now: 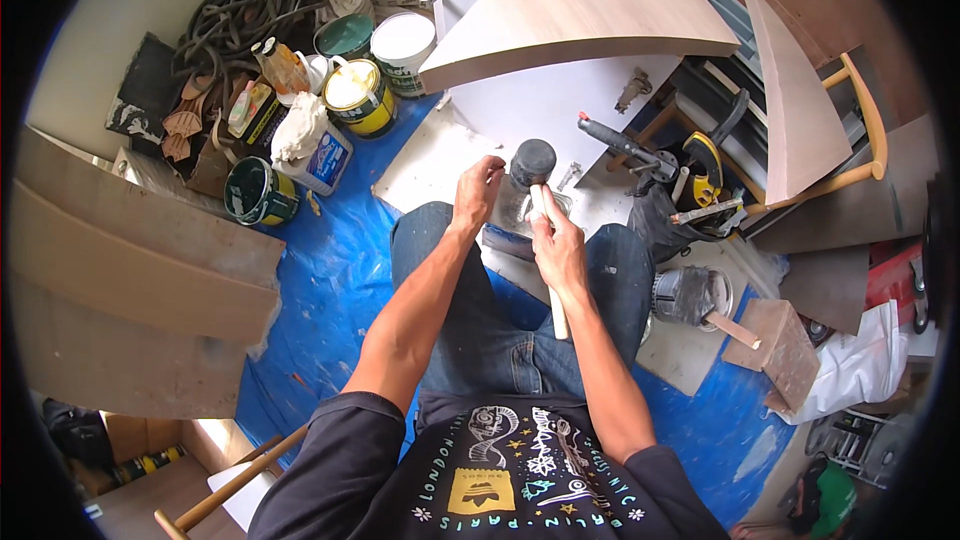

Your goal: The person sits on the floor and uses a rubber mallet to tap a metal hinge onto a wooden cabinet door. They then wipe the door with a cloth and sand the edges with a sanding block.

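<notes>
My right hand is wrapped round the pale handle of a rubber mallet. Its black head points away from me, over the space beyond my knees. Just left of that head is my left hand, fingers curled and thumb drawn in; whatever they pinch, if anything, is too small to make out. Beneath the mallet there is a dark-sided block or box between my knees, partly covered by my right hand and the mallet. A white cabinet panel with a metal hinge stands beyond the mallet.
Blue plastic sheeting covers the floor. Paint buckets and a coiled hose crowd the far left. A curved wooden board juts out ahead. On the right lie a caulking gun, a black-wrapped tin and a wooden block.
</notes>
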### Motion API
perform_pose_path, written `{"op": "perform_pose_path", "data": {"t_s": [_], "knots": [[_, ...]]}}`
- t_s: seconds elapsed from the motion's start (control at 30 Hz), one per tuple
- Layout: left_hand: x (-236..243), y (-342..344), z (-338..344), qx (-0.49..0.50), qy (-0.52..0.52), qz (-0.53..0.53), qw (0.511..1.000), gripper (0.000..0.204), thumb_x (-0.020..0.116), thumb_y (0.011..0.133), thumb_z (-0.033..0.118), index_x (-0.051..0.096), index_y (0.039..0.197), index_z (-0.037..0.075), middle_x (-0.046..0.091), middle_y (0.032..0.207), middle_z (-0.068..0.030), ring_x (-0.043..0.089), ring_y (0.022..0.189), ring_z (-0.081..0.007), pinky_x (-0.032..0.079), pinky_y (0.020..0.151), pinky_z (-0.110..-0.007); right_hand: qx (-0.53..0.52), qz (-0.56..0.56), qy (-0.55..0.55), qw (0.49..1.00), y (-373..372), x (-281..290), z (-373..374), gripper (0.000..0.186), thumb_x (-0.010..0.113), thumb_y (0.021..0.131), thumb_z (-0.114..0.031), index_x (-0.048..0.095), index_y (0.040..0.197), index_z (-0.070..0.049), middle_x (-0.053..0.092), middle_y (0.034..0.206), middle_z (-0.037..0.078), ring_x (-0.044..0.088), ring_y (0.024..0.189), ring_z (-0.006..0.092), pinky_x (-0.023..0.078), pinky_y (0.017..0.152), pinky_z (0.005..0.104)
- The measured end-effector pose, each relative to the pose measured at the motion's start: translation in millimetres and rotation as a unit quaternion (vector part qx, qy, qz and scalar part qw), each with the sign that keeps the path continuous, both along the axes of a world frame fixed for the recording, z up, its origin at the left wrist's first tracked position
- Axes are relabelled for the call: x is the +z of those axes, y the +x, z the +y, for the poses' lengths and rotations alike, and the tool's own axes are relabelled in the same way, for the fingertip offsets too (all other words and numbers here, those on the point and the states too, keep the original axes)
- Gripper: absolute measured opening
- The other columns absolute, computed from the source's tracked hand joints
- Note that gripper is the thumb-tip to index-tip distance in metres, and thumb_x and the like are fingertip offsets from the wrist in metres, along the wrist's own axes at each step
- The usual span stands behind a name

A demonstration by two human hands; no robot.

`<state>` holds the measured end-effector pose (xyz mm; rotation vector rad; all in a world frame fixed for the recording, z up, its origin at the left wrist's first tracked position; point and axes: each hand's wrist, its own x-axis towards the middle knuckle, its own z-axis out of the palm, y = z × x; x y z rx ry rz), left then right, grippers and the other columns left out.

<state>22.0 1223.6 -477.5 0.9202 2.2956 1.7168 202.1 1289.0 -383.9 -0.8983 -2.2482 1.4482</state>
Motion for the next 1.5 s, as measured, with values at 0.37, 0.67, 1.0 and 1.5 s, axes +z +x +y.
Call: {"op": "perform_pose_path", "data": {"t_s": [0.37, 0.67, 1.0, 1.5], "knots": [[10, 4, -2, 0.01, -0.041, -0.052, 0.998, 0.036, 0.066, 0.093, -0.002, 0.039, 0.117, 0.003, 0.074, 0.103, -0.0248, 0.076, 0.099, -0.0347, 0.061, 0.084, -0.04, 0.023, 0.052, 0.04, 0.998, -47, -19, 16, 0.049, 0.058, 0.099, -0.017, 0.055, 0.145, -0.001, 0.071, 0.101, 0.03, 0.073, 0.091, 0.0363, 0.054, 0.082, 0.0428], [0, 1, 0, 0.015, -0.005, -0.041, 0.999, 0.037, 0.068, 0.094, -0.001, 0.035, 0.112, 0.002, 0.073, 0.101, -0.0263, 0.075, 0.099, -0.0345, 0.062, 0.086, -0.041, -0.009, 0.044, -0.015, 0.999, -50, 0, 16, 0.05, 0.058, 0.1, -0.016, 0.053, 0.147, -0.001, 0.073, 0.101, 0.028, 0.074, 0.092, 0.036, 0.055, 0.083, 0.0425], [4, 4, 4, 0.018, 0.002, -0.036, 0.999, 0.035, 0.067, 0.094, -0.002, 0.036, 0.109, 0.001, 0.073, 0.101, -0.0252, 0.076, 0.098, -0.0324, 0.063, 0.086, -0.04, -0.028, 0.076, -0.042, 0.996, -43, -17, 24, 0.05, 0.059, 0.099, -0.013, 0.052, 0.147, 0.0, 0.071, 0.089, 0.027, 0.072, 0.082, 0.0323, 0.055, 0.077, 0.0408], [2, 0, -3, -0.002, -0.051, -0.055, 0.997, 0.044, 0.071, 0.092, 0.0, 0.045, 0.127, 0.006, 0.076, 0.101, -0.0222, 0.077, 0.096, -0.0272, 0.06, 0.079, -0.034, 0.021, -0.004, -0.008, 1.0, -46, -11, 18, 0.047, 0.056, 0.1, -0.008, 0.053, 0.147, -0.003, 0.072, 0.107, 0.027, 0.074, 0.095, 0.0349, 0.056, 0.084, 0.0415]]}}
